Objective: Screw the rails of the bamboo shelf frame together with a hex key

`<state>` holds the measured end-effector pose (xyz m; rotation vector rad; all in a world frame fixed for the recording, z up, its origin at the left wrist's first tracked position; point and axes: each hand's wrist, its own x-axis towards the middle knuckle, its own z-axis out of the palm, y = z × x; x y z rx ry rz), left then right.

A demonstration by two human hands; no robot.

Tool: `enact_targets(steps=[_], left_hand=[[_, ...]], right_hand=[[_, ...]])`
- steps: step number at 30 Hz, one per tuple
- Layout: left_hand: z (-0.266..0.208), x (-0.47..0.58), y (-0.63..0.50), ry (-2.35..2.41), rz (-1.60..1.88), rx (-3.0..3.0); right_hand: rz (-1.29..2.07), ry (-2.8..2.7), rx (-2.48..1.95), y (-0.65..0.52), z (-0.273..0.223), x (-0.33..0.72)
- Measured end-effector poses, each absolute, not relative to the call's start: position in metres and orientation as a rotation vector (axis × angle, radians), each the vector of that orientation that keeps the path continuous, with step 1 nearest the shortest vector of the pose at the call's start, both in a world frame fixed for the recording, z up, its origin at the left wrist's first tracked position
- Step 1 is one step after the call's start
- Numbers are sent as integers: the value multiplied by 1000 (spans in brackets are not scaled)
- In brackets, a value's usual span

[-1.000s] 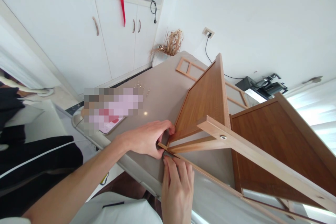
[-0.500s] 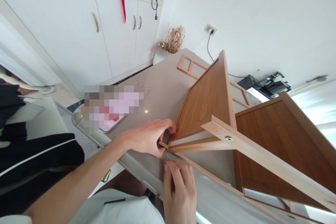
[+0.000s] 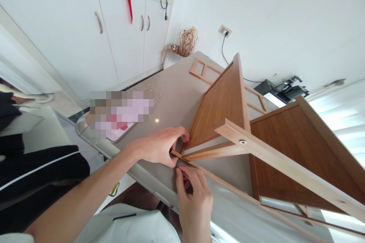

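The right hand (image 3: 196,195) has its fingertips drawn together just below the wooden frame's (image 3: 221,108) lower corner, whether around something I cannot tell; the left hand (image 3: 158,147) grasps that corner over the table (image 3: 176,83); beyond lie small metal fittings (image 3: 159,96), then a slim wooden rack (image 3: 203,70).

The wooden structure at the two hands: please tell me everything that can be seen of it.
The wooden structure has two broad brown panels, near and far, with visible grain, plus paler bars, one carrying a round metallic-looking fitting. It appears slanted in view, over the table, and extends past the right picture edge. The left hand grips its near end; the right hand is beside it, contact unclear.
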<state>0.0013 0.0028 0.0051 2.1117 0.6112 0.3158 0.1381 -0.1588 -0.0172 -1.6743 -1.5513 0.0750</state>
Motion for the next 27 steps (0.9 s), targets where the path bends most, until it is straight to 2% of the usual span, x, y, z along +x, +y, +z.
enact_targets(steps=[11,18,27], left_hand=[[3,1,4,590,355,2093],[3,1,3,593,360,2092],[4,1,3,598,344,2124]], right_hand=[[315,-1486,-1632,-163,-20,142],[156,-1550,-1690,-163,-21,143],[155,-1536,-1729,-160,-18,139]])
